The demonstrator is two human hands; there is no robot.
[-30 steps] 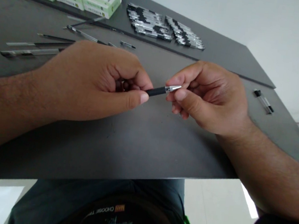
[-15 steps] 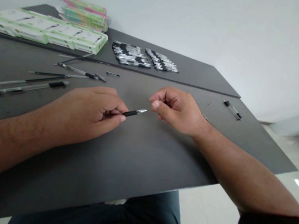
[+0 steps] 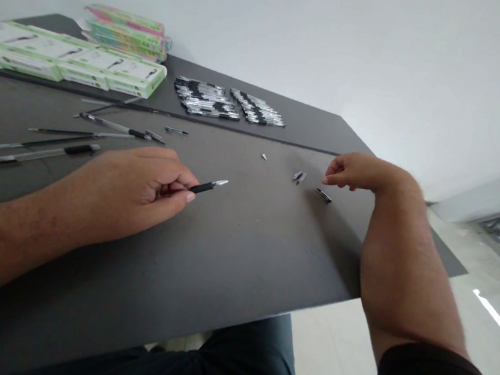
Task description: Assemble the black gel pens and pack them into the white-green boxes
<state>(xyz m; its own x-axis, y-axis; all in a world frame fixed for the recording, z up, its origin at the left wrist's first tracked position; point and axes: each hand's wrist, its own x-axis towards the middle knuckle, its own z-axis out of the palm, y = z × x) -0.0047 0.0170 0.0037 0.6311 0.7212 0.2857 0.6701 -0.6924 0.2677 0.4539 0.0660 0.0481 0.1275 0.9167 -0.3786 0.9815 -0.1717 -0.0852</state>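
My left hand (image 3: 136,189) is closed around a black pen (image 3: 207,186) whose silver tip points right, low over the dark table (image 3: 242,253). Far out to the right, my right hand (image 3: 360,171) hovers with its fingers curled; whether anything is in them is hidden. Just under and left of it lie small pen parts (image 3: 299,176) and a short dark piece (image 3: 323,196). A tiny metal tip (image 3: 264,156) lies further left.
Loose pens and refills (image 3: 57,138) lie at the left. Green-and-white boxes (image 3: 70,61) and pink-green packs (image 3: 123,28) stand at the back left. Two rows of finished pens (image 3: 228,102) lie at the back. The table's right edge is close to my right forearm.
My right hand has let go of the pen's tip and moved right to the small parts. The left hand still holds the pen. The camera has tilted up.
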